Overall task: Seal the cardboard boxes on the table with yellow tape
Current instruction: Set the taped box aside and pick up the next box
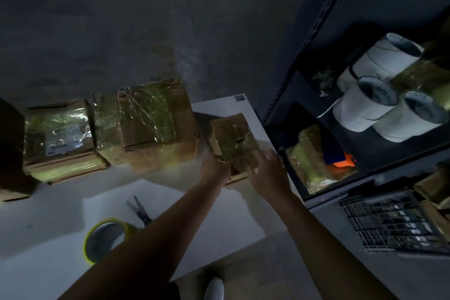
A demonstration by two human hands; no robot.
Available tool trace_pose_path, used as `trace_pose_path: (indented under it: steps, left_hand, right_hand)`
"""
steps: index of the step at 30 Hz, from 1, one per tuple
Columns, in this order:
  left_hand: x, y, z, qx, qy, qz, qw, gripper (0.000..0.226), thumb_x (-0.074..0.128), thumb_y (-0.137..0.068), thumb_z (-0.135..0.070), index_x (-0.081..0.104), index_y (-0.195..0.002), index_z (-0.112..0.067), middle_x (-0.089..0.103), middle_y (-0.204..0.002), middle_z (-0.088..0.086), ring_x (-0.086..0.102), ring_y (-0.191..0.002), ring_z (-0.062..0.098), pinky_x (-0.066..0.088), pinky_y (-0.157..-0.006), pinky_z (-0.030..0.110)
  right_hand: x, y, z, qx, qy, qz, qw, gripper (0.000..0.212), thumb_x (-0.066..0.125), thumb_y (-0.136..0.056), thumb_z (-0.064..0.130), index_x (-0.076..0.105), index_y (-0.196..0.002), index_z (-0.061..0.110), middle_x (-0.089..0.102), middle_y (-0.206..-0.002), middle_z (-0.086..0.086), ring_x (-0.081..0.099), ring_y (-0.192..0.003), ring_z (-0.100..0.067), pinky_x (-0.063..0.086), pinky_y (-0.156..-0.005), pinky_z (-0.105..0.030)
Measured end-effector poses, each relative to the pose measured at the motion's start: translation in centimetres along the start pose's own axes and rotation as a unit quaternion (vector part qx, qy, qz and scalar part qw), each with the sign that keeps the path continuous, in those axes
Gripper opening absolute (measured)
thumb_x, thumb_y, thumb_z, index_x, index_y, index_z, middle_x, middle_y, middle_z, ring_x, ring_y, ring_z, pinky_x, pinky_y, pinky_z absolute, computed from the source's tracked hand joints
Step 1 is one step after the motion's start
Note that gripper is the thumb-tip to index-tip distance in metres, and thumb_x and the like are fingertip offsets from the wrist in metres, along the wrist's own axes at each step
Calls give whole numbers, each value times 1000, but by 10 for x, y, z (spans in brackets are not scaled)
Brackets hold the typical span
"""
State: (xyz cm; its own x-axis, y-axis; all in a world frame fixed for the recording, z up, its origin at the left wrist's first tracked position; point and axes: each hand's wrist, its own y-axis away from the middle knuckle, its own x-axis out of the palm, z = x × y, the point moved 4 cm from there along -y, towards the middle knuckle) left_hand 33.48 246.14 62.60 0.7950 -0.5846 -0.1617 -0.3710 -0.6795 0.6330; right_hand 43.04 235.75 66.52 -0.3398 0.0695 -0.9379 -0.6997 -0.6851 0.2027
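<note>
A small cardboard box (231, 136) wrapped in yellowish tape sits at the table's right end. My left hand (215, 165) grips its near left corner and my right hand (266, 168) holds its near right side, fingers curled over the edge. A roll of yellow tape (107, 236) lies on the white table (60, 217) near its front edge, partly hidden by my left forearm. Scissors (140, 209) lie just behind the roll. A large taped box (155, 122) stands left of the small one, and another taped box (58, 139) further left.
A dark metal shelf unit (316, 56) stands right of the table, holding white rolls (379, 105) and a wrapped package (309, 161). A dark wire basket (394, 221) sits lower right. A further box (12, 148) is at the left edge. The floor behind is grey concrete.
</note>
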Motion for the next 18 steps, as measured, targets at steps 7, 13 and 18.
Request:
trace_pose_path:
  steps: [7,13,18]
  left_hand:
    - [-8,-9,-39,65,39,69,995,24,44,-99,-9,65,-89,-13,66,-84,3,60,-71,11,49,-63,23]
    - [-23,-4,-66,129,-20,59,990,28,44,-97,-13,67,-113,-13,66,-94,0,63,-91,19,53,-84,39]
    - [-48,2,-98,170,-4,35,985,23,45,-94,-7,68,-99,-7,69,-95,15,65,-93,36,54,-84,50]
  right_hand:
    - [17,-28,22,-54,89,0,995,51,46,-98,33,34,-147,24,25,-155,-7,18,-140,-35,34,-107,-45]
    - [7,-86,31,-66,114,5,991,44,36,-102,24,36,-146,22,27,-155,-11,23,-137,-37,27,-110,-42]
    - [-2,-107,50,-16,110,4,994,34,45,-98,24,54,-130,24,10,-159,-10,12,-142,-37,22,-112,-55]
